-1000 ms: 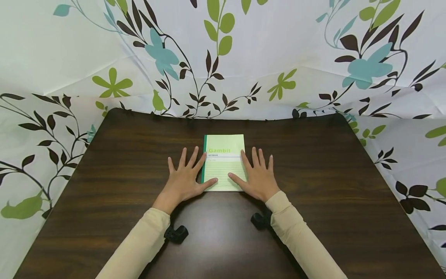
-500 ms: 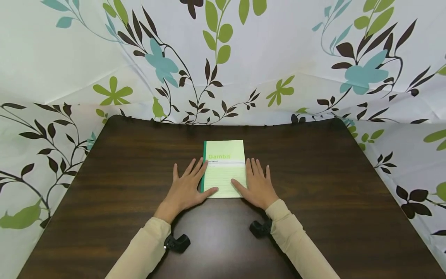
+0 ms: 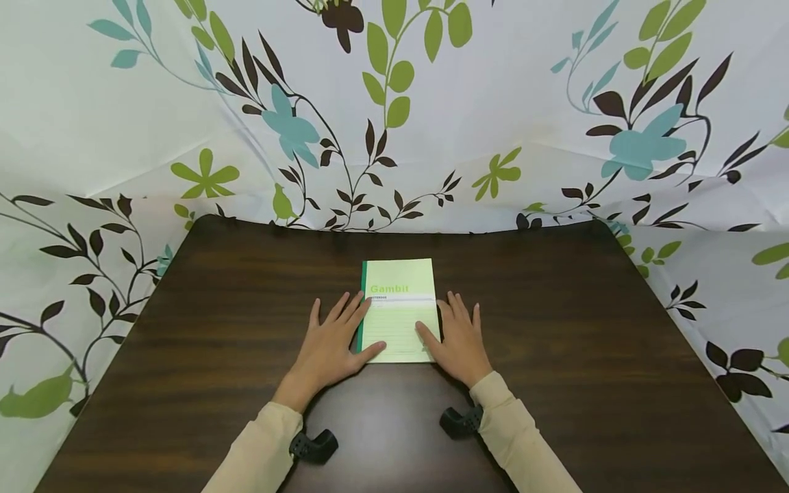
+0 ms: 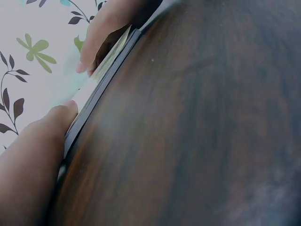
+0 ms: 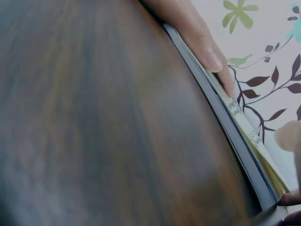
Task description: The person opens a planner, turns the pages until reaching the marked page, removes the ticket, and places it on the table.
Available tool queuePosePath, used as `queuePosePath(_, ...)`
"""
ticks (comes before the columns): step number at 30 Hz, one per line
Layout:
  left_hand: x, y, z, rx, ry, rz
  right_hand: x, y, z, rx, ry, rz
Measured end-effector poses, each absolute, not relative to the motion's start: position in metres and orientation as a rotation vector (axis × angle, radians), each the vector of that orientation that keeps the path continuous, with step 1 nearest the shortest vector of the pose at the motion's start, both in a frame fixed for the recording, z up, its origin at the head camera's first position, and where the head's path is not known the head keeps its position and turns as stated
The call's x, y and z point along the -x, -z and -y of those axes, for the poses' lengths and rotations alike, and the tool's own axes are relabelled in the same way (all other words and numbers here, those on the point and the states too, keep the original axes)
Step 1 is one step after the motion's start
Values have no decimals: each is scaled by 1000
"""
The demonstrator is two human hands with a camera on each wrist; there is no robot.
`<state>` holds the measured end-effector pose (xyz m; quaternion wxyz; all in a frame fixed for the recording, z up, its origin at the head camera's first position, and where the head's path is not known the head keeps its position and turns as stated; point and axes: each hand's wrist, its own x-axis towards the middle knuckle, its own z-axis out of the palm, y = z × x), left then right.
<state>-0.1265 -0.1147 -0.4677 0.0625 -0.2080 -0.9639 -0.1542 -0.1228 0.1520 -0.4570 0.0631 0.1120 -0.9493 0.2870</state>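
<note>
Both L hand (image 3: 329,348) & R hand (image 3: 461,342) — relaxed, gripping nothing — bracket the Gambit notebook (image 3: 399,329), which could skew on the wood-grain tbl (image 3: 592,342) w/ uneven pressure.

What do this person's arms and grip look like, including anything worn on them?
Both arms wear plain beige long sleeves, wrinkled towards the wrist: left sleeve, right sleeve. A curved black device sits at each wrist: left device, right device. The left grip and right grip are ungloved, with no rings or cables visible.
</note>
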Motion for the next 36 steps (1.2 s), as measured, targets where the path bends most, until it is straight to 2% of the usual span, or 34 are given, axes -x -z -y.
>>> queuePosePath(36,126,467,117,631,446,2915,118,449,-140,-230,-1162,2738)
